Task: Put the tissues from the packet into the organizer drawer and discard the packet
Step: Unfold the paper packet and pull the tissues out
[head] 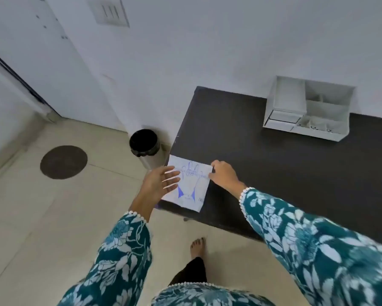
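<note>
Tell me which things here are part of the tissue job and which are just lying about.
Part of the job:
tissue packet at the table corner
white organizer at the wall
black bin on the floor
left hand, open
right hand, on the packet's edge

Just there:
round mat
wall switch plate

White walls (207,40), beige tiled floor (53,217), dark table (274,173).

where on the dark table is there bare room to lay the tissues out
The dark table is bare between the white blue-printed tissue packet and the white compartmented organizer. Its near-left corner is crowded by packet, left hand and right hand.
</note>
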